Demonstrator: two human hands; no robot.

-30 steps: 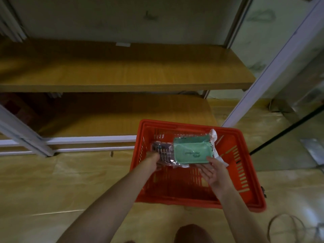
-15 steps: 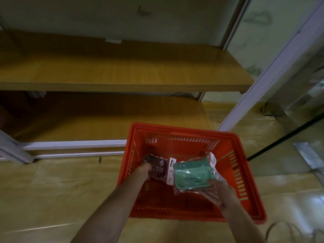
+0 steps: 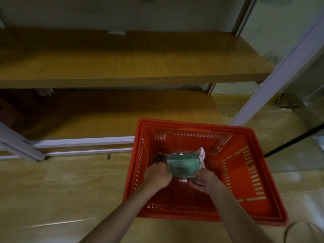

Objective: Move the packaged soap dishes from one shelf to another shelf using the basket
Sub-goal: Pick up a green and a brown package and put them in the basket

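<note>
Both hands are down inside the red basket point(image 3: 242, 176) at lower centre, the left hand point(image 3: 157, 176) and right hand point(image 3: 204, 179) clasping the green packaged soap dishes point(image 3: 182, 163), so the loading step seems underway; next they should let go

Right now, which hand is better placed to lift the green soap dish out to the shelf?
Right. The right hand holds the green soap dish pack from below inside the basket; the left hand is at the darker pack beside it.
</note>
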